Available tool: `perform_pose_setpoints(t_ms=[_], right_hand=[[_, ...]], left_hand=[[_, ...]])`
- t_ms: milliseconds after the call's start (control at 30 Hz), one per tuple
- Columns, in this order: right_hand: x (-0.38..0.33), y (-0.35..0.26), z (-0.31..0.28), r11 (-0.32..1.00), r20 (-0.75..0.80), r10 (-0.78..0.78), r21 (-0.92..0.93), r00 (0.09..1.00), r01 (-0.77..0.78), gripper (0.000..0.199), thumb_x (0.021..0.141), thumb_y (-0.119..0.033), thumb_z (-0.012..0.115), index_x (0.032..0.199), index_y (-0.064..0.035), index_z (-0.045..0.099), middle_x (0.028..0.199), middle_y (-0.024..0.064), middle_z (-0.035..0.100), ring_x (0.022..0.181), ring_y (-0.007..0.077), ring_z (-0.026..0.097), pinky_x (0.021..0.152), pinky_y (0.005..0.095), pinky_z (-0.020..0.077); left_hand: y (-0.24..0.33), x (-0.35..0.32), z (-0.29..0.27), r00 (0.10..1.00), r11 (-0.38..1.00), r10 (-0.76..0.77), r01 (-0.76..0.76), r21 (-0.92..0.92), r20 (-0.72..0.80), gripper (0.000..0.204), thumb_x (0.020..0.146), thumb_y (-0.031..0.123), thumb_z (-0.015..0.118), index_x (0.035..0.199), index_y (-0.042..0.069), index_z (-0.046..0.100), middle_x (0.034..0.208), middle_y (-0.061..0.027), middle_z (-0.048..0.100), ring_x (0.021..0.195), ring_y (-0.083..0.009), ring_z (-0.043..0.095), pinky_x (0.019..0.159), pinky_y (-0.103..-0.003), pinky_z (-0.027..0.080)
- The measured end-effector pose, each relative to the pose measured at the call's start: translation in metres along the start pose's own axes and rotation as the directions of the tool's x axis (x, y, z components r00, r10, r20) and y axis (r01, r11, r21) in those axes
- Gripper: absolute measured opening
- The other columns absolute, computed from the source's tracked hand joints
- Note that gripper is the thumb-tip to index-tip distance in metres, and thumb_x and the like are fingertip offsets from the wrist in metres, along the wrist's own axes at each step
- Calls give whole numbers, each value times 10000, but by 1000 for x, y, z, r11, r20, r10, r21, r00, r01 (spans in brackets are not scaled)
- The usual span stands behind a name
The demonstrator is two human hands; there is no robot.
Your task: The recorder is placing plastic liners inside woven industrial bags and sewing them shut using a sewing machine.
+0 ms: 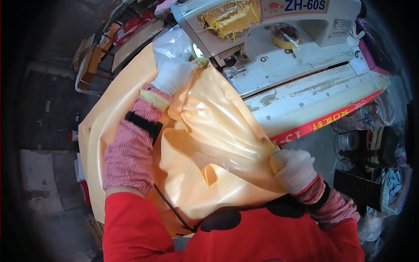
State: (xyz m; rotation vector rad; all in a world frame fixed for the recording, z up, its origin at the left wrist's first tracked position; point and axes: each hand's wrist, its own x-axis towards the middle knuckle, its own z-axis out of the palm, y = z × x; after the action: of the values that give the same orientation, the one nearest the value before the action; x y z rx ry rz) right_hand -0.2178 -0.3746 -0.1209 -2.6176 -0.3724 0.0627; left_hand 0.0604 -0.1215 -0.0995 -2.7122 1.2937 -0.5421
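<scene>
A large pale-orange woven plastic sheet or sack (209,109), with a glossy clear film, is spread over my lap and up to the sewing machine. My left hand (174,74), in a white glove, is closed on its far edge, close to the machine's needle area; the fingertips are partly hidden by folds. At the right corner of the sack my right hand (294,168), gloved too, grips the bunched edge. Between the two hands the edge runs taut, while the middle sags in folds. Clear plastic film (172,41) sticks out beyond my left hand.
The white industrial sewing machine (305,37) stands far right, with a yellow woven scrap (231,19) and a tape roll (284,36) on it. Its worn table (301,96) has a red printed strip (327,118) along its front. A wooden stool (91,65) stands far left.
</scene>
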Motion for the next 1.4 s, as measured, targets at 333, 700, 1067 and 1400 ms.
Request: perform_pose_setpoints(t_ms=[333, 700, 1067, 1400], right_hand=[[31, 13, 32, 519, -122, -276, 816, 953, 255, 406, 840, -197, 427, 1209, -28, 410, 1130, 169, 476, 1091, 308, 443, 915, 373, 346], [197, 2, -17, 964, 52, -266, -9, 962, 267, 425, 717, -181, 507, 1138, -148, 551, 921, 172, 610, 805, 325, 593, 706, 369, 479], [196, 6, -23, 896, 249, -394, -112, 885, 431, 296, 713, -324, 568, 884, -90, 629, 847, 138, 617, 787, 309, 589, 690, 382, 457], [198, 12, -7, 806, 140, -514, -258, 846, 532, 240, 691, -196, 513, 844, -53, 631, 802, 163, 617, 703, 329, 602, 627, 397, 478]], left_hand=[[-29, 32, -15, 989, 943, 35, -81, 321, 146, 199, 710, 201, 573, 888, 136, 635, 983, -98, 585, 961, -288, 535, 761, -368, 453], [59, -72, -49, 986, 908, -147, 103, -406, -81, 176, 737, 116, 576, 874, 12, 613, 876, -124, 613, 879, -255, 575, 783, -343, 445], [149, -40, -198, 148, 679, 695, 183, -711, 703, 468, 755, 456, 593, 929, 22, 571, 800, -158, 598, 722, -325, 584, 632, -368, 455], [88, 7, -205, 772, 504, -79, -515, 694, 630, 76, 669, 158, 564, 641, 124, 626, 663, -55, 572, 705, -213, 560, 598, -320, 422]])
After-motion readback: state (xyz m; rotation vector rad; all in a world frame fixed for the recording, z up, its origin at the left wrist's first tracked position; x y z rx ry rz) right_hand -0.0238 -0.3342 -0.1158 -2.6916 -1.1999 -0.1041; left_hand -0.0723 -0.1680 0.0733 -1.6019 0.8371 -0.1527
